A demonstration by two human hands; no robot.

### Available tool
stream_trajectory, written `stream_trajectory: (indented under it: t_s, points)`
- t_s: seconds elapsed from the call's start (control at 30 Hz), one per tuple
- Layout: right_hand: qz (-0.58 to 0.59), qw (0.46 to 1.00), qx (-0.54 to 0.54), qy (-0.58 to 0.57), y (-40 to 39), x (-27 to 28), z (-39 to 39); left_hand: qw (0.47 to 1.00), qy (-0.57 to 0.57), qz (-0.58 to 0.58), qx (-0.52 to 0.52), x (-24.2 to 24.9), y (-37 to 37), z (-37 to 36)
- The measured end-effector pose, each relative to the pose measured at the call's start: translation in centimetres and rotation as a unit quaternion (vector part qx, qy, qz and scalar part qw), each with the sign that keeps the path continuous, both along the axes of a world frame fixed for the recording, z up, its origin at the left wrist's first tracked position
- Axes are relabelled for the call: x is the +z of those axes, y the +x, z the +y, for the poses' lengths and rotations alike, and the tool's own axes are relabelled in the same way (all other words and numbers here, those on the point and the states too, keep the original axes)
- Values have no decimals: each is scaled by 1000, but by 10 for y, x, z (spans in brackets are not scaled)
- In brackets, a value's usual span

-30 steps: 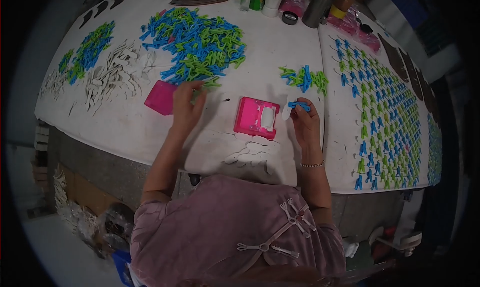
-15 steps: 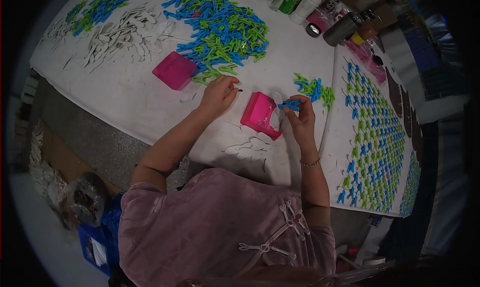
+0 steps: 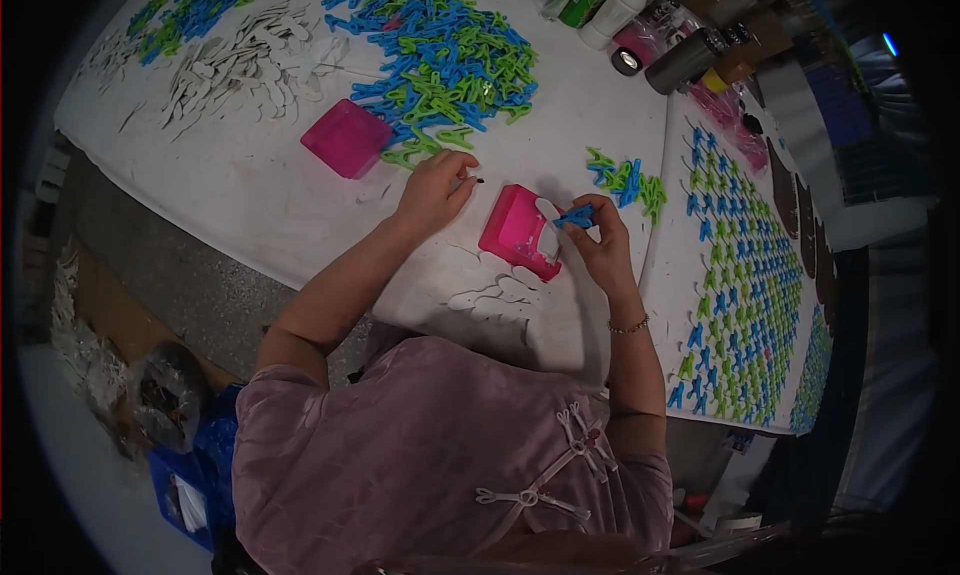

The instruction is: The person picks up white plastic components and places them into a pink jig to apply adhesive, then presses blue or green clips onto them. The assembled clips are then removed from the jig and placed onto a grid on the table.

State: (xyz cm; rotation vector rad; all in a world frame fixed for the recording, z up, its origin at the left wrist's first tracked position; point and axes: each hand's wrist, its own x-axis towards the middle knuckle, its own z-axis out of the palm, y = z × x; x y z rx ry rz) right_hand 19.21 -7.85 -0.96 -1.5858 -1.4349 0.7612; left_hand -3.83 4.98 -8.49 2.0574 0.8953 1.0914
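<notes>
White tabletop [image 3: 570, 105] carries pale pieces [image 3: 475, 301] before the pink box [image 3: 511, 223], at whose right side the right hand [image 3: 606, 243] pinches a blue clip [image 3: 574, 217], best kept steady, the left hand [image 3: 435, 190] sitting fingers-apart to its left, heaped clips [image 3: 460, 60] beyond.

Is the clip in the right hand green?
No, the clip pinched in the right hand is blue.

No text, label or number is legible anywhere.
</notes>
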Motion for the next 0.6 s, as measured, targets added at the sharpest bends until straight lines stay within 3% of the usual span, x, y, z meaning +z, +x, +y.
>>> stream_trajectory:
  t_s: [0.37,0.5,0.57,0.6]
  points:
    - [-39,997,-2,-72,11,15,-10,1000,3,6,10,-1,1,-2]
    - [91,994,-61,-24,11,19,-32,999,34,-19,-20,-6,3,0]
    - [205,973,-109,2,12,19,-45,1000,-12,-14,-1,-8,2,-2]
    - [201,971,-131,13,15,16,-53,1000,-10,-12,1,-9,2,-3]
